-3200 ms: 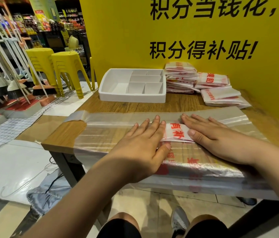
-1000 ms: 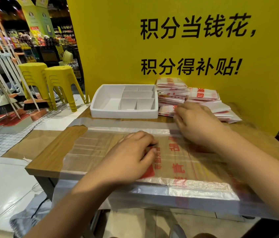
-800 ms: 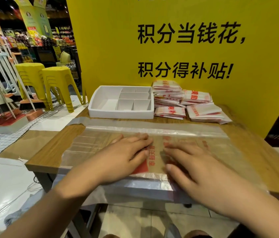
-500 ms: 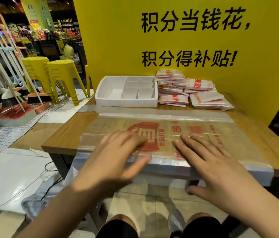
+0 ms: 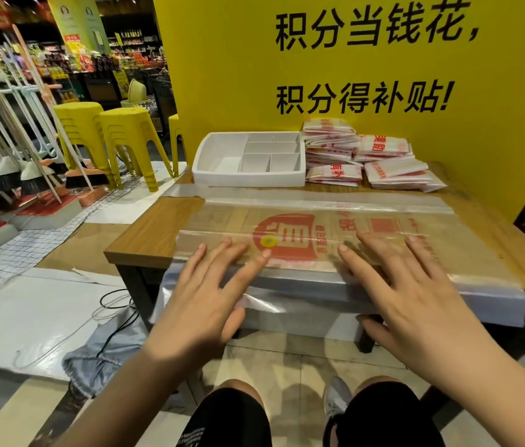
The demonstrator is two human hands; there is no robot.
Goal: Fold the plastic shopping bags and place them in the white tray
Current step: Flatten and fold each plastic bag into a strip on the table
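At the far left brooms (image 5: pixel 6 175) lean in a row on the shop floor, and next to them stand stacks of yellow stools (image 5: pixel 125 140). Nearer, a thin cable (image 5: pixel 116 304) loops over the pale floor and runs to a crumpled grey cloth (image 5: pixel 99 359) below the table's left corner. The wooden table (image 5: pixel 148 233) fills the middle. At its back edge sits the white tray (image 5: pixel 248 180), split into several compartments. A clear bag (image 5: pixel 313 217) with red print is spread flat across the table from left of centre to the right edge, and its near side hangs over the front edge. The left hand (image 5: pixel 203 304) is flat, palm down, fingers straight and spread. Its fingertips lie on the bag just left of the red logo, and its palm is out past the table's front edge. The right hand (image 5: pixel 416 304) lies the same way, fingers splayed on the bag right of the logo. The two hands are apart, with the logo between them, and neither grips anything. Just right of the tray, folded bags (image 5: pixel 332 146) lie in stacks on the table top against the yellow wall (image 5: pixel 496 91), which carries large black lettering. The tallest stack touches the tray's side. Two lower piles lie further right, one leaning on the other.
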